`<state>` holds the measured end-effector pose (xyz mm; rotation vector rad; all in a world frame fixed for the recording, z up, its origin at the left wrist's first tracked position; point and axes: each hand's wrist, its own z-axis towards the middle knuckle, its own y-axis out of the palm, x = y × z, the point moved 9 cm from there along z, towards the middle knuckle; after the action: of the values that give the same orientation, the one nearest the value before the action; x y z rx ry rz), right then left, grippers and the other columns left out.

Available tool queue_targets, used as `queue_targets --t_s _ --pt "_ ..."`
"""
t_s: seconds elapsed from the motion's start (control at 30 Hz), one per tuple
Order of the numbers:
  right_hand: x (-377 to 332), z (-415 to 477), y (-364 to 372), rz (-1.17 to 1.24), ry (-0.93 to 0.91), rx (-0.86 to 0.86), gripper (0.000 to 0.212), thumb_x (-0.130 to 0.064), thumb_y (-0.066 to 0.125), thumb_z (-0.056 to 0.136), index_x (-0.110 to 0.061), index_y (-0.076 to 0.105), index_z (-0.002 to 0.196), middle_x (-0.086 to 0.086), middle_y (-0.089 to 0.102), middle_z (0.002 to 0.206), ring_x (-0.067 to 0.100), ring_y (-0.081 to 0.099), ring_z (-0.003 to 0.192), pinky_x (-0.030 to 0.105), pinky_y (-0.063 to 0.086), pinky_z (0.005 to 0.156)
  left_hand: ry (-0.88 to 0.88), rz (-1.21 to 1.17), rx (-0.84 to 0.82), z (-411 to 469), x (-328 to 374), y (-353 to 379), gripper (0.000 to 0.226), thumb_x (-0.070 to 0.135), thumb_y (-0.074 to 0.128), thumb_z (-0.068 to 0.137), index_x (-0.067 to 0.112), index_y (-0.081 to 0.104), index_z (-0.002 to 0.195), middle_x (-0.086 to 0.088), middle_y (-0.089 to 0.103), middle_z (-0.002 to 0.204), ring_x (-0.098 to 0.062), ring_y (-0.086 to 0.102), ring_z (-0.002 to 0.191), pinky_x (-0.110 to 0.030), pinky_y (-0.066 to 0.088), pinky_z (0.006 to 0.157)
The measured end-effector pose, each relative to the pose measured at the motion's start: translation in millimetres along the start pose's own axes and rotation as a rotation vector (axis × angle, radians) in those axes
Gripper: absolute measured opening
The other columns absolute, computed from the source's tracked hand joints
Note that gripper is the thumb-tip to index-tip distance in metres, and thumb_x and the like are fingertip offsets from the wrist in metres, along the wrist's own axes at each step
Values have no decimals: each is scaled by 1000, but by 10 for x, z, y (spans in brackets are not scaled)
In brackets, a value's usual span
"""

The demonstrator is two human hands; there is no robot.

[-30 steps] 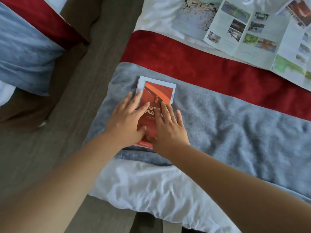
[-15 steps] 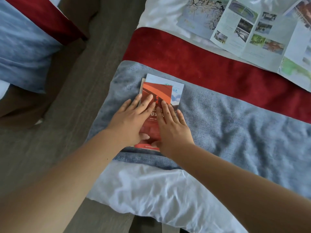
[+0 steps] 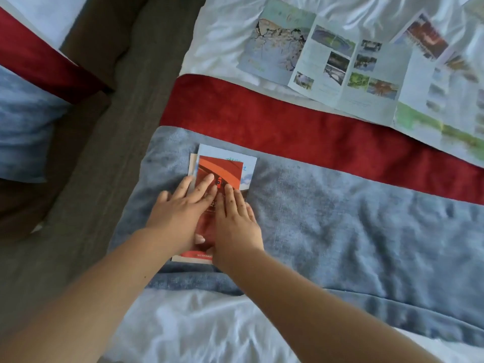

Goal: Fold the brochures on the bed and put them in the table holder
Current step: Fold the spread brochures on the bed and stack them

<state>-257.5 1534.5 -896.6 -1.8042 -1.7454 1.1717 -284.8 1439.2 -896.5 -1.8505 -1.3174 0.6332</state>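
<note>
Since both flat, open hands, left hand (image 3: 175,218) and right hand (image 3: 235,226), press the folded brochure (image 3: 222,171), it looks thin, bendy and slippery, so pinch its edges.

A grey blanket (image 3: 353,231) lies across the white sheet (image 3: 209,323); a red runner (image 3: 301,132) borders the blanket's far edge; left of the blanket runs a dark carpeted floor (image 3: 104,127); beyond that floor, well apart from the blanket, stands a second bed (image 3: 23,119) in matching grey and red.
</note>
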Motion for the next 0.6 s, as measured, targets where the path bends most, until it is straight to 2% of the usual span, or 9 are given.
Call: queue_targets --t_s 0.13,0.23,0.3,0.37,0.43,0.5,0.6 --pt "89 17 7 20 -32 -16 121 -36 75 91 -11 -22 160 5 -33 166 22 -25 155 40 -6 128 -41 9 -55 38 78 -41 119 58 73 83 33 -14 160 16 -37 160 -20 -17 156 -39 30 116" --pt "229 -51 -59 31 -82 -45 118 -46 74 91 -21 -18 162 -1 -30 168 21 -26 155 40 -4 129 -79 60 -149 -8 193 -172 112 53 70 88 28 -12 161 11 -31 164 -19 -14 157 -38 25 121" --pt "410 -121 -215 71 -103 -26 112 -52 68 93 -27 -16 162 -2 -30 168 22 -29 154 43 -4 129 -112 122 -187 -11 261 -341 102 52 64 92 26 -5 162 7 -20 169 -19 -8 158 -41 17 124" --pt "724 -161 -478 89 -114 41 99 -50 57 100 -29 -16 162 -4 -34 166 20 -34 151 45 -4 129 -131 171 -130 74 341 -627 89 53 56 94 29 4 162 6 5 171 -20 1 158 -42 15 124" --pt "1171 -177 -812 60 -105 133 86 -47 46 105 -29 -17 162 -4 -40 162 18 -37 150 44 -6 129 -137 149 -13 246 467 -982 80 51 52 95 31 12 162 8 27 165 -19 16 156 -40 23 120" --pt "1708 -182 -1171 -11 -58 219 80 -47 37 107 -28 -18 162 -2 -42 161 20 -37 150 43 -6 129 -132 79 81 514 630 -1308 75 51 48 98 32 14 162 6 32 163 -19 24 152 -41 28 116" --pt "2634 -175 -1668 -50 51 297 73 -44 35 108 -32 -11 163 -2 -38 164 20 -32 152 40 -7 128 -100 77 144 1062 938 -1703 67 57 30 102 35 9 162 1 25 166 -21 26 152 -43 32 114"
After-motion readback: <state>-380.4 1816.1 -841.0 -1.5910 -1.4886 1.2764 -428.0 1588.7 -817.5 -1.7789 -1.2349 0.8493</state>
